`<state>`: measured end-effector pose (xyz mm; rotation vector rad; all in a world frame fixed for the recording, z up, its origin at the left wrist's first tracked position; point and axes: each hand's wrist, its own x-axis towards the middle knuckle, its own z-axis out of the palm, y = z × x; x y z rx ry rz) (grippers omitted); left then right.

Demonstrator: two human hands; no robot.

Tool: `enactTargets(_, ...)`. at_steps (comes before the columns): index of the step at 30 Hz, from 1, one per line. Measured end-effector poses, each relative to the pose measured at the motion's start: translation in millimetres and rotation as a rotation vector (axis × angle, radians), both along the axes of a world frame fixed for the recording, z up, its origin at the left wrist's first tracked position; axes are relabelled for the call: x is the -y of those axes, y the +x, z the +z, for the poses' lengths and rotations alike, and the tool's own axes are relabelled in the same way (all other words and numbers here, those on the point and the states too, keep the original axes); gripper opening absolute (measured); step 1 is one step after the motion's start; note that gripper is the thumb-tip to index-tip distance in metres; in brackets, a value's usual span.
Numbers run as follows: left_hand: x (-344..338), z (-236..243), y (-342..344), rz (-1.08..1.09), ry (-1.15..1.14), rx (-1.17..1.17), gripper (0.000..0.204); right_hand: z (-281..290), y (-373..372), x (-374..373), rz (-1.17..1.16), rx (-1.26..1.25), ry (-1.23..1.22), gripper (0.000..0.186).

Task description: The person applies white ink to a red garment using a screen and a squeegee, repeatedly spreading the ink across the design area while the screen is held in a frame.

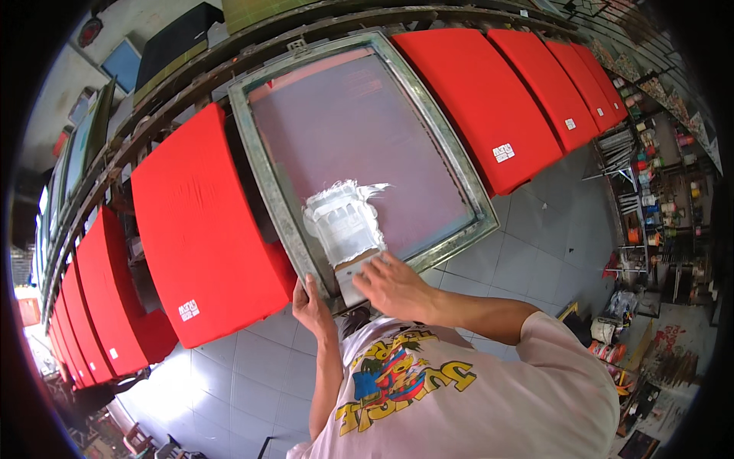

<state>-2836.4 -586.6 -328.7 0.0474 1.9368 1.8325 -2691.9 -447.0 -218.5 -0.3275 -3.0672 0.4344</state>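
Framed mesh screen (348, 138), one in number, is being seen between rows of red panels (202, 222), four of which are being counted to its right and at least four to its left. One white paste patch (345, 222) is being carried on the near part of the mesh. Two hands are being used: by the right hand (394, 287), one squeegee (350, 287) is being grasped, fingers bent over it, at the patch's near end; by the left hand (312, 306), the screen's near-left edge is being touched, its firmness of hold being impossible to tell.
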Motion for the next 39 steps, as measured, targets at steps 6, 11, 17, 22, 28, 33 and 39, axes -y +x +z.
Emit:
enactTargets(6,-2,2,1,-0.010,0.021,0.011,0.036,-25,-5,8,-0.211,-0.114,0.105,0.020)
enactTargets(11,1,1,-1,-0.015,0.071,0.028,0.040,10,-30,-17,-0.330,-0.220,0.000,0.026)
enactTargets(17,2,-3,-1,-0.019,0.051,0.021,0.044,-14,-85,-73,-0.360,-0.266,0.109,0.023)
enactTargets(22,-1,-1,0,-0.021,0.026,0.015,0.043,-39,-90,-67,-0.373,-0.228,0.185,0.022)
enactTargets(28,2,3,-1,-0.027,-0.003,0.027,0.044,12,-59,-47,-0.284,-0.091,0.043,0.026)
enactTargets(33,-3,2,2,-0.005,0.024,-0.008,0.042,-18,-7,23,-0.333,-0.180,0.131,0.020)
enactTargets(39,4,2,-2,-0.041,0.009,0.066,0.047,-21,-3,32,-0.378,-0.187,0.131,0.018)
